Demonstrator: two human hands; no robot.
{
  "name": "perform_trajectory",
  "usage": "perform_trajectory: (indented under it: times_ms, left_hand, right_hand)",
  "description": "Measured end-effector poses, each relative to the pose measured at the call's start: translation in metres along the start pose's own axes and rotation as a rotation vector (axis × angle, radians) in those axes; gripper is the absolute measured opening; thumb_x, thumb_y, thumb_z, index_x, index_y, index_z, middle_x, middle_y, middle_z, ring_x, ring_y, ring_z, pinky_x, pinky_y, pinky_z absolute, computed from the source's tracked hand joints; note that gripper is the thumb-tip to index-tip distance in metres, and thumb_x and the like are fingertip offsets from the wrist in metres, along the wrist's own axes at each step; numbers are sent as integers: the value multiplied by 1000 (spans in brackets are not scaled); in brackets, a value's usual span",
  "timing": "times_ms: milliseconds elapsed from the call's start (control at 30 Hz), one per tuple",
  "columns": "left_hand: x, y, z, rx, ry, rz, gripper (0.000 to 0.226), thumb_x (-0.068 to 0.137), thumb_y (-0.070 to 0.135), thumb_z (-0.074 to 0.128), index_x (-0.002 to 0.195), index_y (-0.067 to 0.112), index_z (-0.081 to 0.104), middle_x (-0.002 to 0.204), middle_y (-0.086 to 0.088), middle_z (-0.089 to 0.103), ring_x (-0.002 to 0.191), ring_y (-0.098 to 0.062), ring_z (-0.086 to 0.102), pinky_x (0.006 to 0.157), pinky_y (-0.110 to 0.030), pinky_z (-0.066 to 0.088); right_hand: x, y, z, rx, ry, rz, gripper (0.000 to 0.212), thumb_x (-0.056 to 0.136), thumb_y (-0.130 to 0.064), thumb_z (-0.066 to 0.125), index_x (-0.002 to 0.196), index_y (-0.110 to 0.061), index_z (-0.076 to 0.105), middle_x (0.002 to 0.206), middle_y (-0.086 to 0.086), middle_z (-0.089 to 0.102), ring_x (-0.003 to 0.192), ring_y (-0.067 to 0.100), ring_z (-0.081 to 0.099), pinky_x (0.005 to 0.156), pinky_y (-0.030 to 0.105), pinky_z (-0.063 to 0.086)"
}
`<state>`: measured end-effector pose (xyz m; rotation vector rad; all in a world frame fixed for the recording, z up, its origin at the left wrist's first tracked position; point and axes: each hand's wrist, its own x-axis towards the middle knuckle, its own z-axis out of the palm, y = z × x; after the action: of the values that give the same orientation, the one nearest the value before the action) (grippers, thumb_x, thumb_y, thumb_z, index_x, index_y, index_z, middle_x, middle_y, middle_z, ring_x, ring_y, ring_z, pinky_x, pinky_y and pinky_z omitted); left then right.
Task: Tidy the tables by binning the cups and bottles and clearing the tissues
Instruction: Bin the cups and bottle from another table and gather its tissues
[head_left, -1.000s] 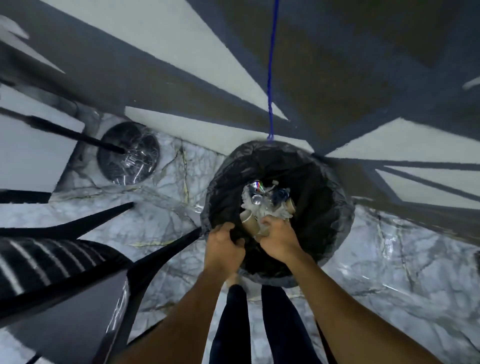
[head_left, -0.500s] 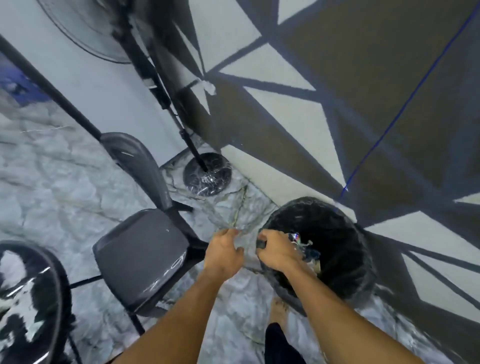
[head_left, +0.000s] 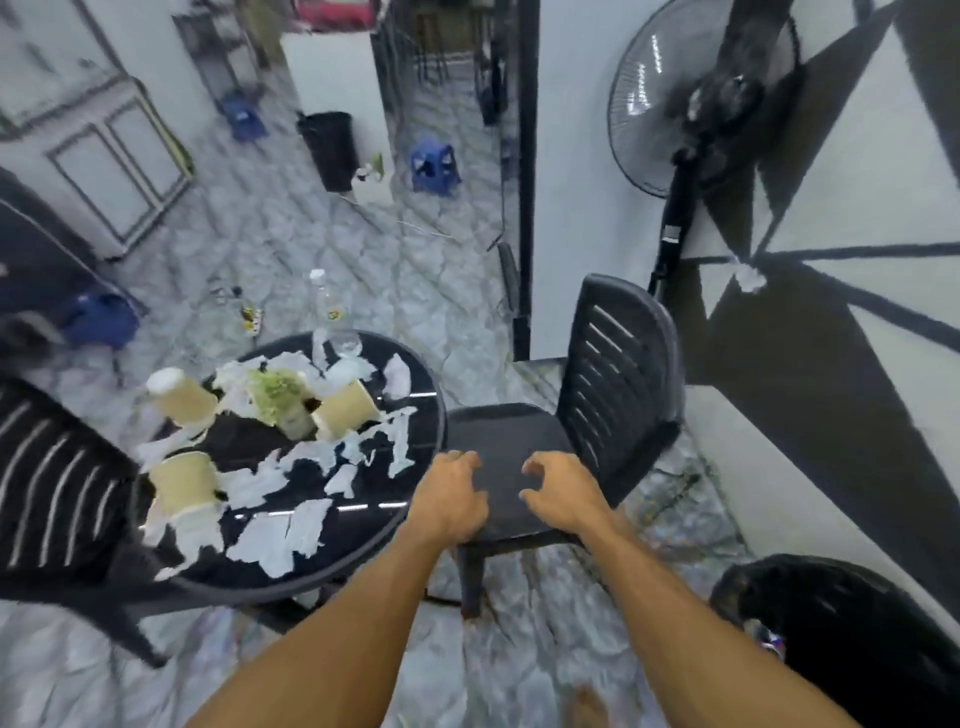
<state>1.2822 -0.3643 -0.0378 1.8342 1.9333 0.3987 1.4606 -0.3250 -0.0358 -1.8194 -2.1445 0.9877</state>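
Observation:
A round black table (head_left: 415, 447) at the left carries several paper cups, one upright (head_left: 179, 397), one on its side (head_left: 345, 410) and one near the front (head_left: 184, 480). Torn white tissues (head_left: 280, 540) litter the top, and a clear bottle (head_left: 327, 306) stands at its far edge. My left hand (head_left: 449, 501) and my right hand (head_left: 563, 493) hang in the air over a black chair seat, fingers loosely curled, holding nothing. The black-lined bin (head_left: 852, 639) sits at the lower right.
A black slatted chair (head_left: 618, 384) stands between table and wall, another chair (head_left: 52, 499) at the left. A pedestal fan (head_left: 691, 109) is by the wall. Farther off are a black bin (head_left: 330, 148), blue stools (head_left: 434, 163) and litter on the marble floor.
My view swung up and left from the bin to the littered table. Both hands left the bin rim and now hang empty over the chair.

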Motion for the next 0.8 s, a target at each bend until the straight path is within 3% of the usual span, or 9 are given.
perform_trajectory:
  times_ms: [67, 200, 367, 467, 600, 700, 800]
  left_hand:
    - [-5, -29, -25, -13, 49, -81, 20, 78, 22, 61, 97, 17, 60, 104, -5, 61, 108, -28, 57, 81, -34, 46]
    - [-13, -83, -63, -46, 129, -243, 40, 80, 24, 61, 118, 13, 65, 121, -5, 63, 115, -25, 56, 95, -36, 48]
    - [-11, -144, -97, -81, 177, -434, 38, 82, 25, 62, 118, 15, 64, 123, -3, 61, 114, -22, 56, 94, -32, 47]
    - [-3, -171, -117, -83, 234, -523, 28, 80, 22, 59, 105, 12, 67, 112, -4, 66, 106, -24, 61, 86, -36, 53]
    - [-2, -202, -132, -77, 297, -639, 44, 87, 25, 61, 130, 15, 60, 135, -4, 56, 127, -22, 49, 104, -33, 41]
    - [-4, -225, -135, -138, 333, -703, 45, 87, 23, 61, 131, 19, 57, 137, -2, 54, 128, -20, 48, 101, -28, 38]
    - [-7, -247, -135, -187, 345, -759, 47, 88, 22, 61, 134, 19, 54, 140, -1, 51, 131, -19, 45, 101, -27, 36]
  right_hand:
    - [16, -35, 14, -33, -39, -72, 37, 84, -31, 71, 120, -24, 65, 125, -4, 65, 115, 18, 61, 94, 34, 51]
    - [51, -97, 42, -107, -135, -207, 35, 84, -26, 69, 118, -24, 66, 122, -4, 66, 111, 18, 61, 92, 34, 52]
    - [103, -160, 72, -118, -225, -323, 36, 80, -23, 69, 116, -22, 67, 119, -1, 67, 107, 20, 63, 90, 33, 52]
    - [136, -189, 87, -123, -251, -387, 40, 80, -24, 68, 120, -20, 65, 121, 0, 65, 109, 21, 62, 92, 33, 52]
    - [170, -221, 108, -223, -282, -516, 40, 82, -21, 66, 122, -18, 64, 122, 3, 64, 115, 24, 57, 93, 34, 49]
    - [186, -241, 126, -292, -301, -567, 41, 82, -21, 64, 123, -22, 62, 123, 4, 60, 119, 23, 52, 92, 31, 46]
    - [201, -251, 146, -324, -304, -580, 40, 80, -19, 62, 119, -25, 64, 123, 2, 57, 109, 23, 58, 85, 30, 48]
